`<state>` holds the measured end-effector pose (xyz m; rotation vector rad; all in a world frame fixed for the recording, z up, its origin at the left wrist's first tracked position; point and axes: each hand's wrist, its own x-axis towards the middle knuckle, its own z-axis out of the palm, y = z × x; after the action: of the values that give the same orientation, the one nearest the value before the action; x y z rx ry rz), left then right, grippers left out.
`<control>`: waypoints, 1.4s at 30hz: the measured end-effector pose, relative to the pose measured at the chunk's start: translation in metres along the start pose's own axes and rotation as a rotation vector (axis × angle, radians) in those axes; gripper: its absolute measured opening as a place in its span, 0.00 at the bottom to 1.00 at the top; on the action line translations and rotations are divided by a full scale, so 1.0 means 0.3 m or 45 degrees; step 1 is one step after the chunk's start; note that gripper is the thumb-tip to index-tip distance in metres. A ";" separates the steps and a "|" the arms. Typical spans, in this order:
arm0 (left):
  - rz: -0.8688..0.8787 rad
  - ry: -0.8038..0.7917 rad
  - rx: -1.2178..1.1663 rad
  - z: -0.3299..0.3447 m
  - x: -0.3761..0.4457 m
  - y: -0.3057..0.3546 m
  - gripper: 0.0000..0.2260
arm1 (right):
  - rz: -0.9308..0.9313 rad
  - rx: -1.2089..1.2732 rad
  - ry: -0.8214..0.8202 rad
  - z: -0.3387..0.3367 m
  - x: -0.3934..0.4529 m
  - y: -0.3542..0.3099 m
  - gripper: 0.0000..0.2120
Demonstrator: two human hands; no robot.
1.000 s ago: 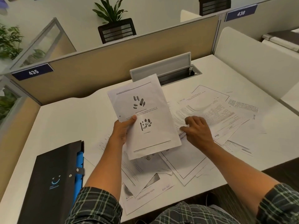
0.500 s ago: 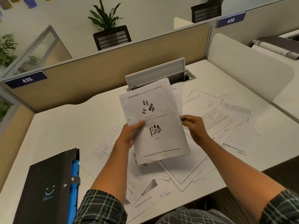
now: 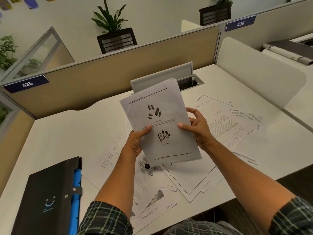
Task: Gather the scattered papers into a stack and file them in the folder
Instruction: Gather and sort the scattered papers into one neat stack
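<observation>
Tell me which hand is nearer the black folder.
Left. The left hand grips the held stack's near-left edge, up and right of the black folder; the right hand holds the stack's far side, farther right.

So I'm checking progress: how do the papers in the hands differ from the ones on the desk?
The held papers are lifted and tilted, while the loose sheets lie flat on the desk. The held papers are bunched into one stack, gripped by the left hand and right hand; the loose sheets are spread out, overlapping at odd angles. Both are white printed pages.
</observation>
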<state>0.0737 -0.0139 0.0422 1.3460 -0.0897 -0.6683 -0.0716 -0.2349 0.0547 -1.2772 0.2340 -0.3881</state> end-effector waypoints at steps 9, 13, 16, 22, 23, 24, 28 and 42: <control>0.080 -0.083 0.080 0.002 -0.018 0.027 0.22 | 0.088 -0.115 -0.213 0.003 0.031 -0.044 0.14; 0.152 -0.050 0.118 0.018 -0.017 0.052 0.19 | 0.079 -0.182 -0.156 -0.001 0.047 -0.050 0.17; 0.206 0.005 0.187 0.043 -0.023 0.078 0.17 | 0.095 -0.249 -0.144 0.013 0.048 -0.053 0.25; 0.323 0.120 0.226 0.074 -0.032 0.109 0.23 | 0.015 -0.173 0.082 0.024 0.055 -0.052 0.22; 0.345 0.128 0.224 0.077 -0.034 0.112 0.25 | -0.010 -0.154 0.101 0.024 0.056 -0.052 0.21; 0.353 0.138 0.212 0.078 -0.036 0.114 0.27 | -0.028 -0.139 0.114 0.024 0.056 -0.051 0.19; 0.376 -0.013 0.171 0.060 -0.034 0.111 0.36 | -0.100 -0.111 0.095 0.022 0.056 -0.046 0.16; 0.196 -0.195 0.427 0.045 -0.036 0.021 0.23 | 0.056 -0.086 0.156 -0.027 0.021 0.059 0.25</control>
<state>0.0615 -0.0197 0.0548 1.5883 -0.4406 -0.6432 -0.0661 -0.2404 0.0357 -1.3141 0.3814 -0.4240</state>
